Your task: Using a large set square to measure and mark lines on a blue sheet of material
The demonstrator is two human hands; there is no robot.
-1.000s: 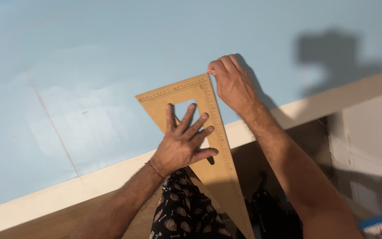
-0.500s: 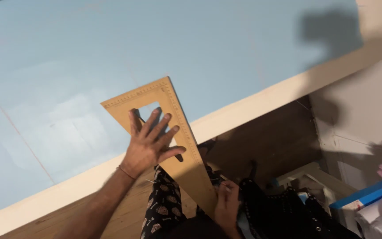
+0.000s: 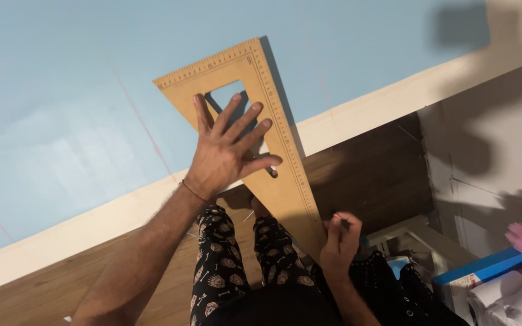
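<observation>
Overhead, a left hand [image 3: 225, 154] lies spread flat on a wooden set square [image 3: 255, 121] on the pale blue board [image 3: 61, 78] (tip overhanging); the right hand [image 3: 341, 238] pinches its lower tip.

At your lower right, a flat blue box [image 3: 481, 268] lying tilted, a small white-and-red label [image 3: 465, 281] on its near edge.

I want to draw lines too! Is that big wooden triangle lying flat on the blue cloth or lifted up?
Flat. The wooden triangle ruler lies against the light blue fabric, pressed by the spread left hand.
</observation>
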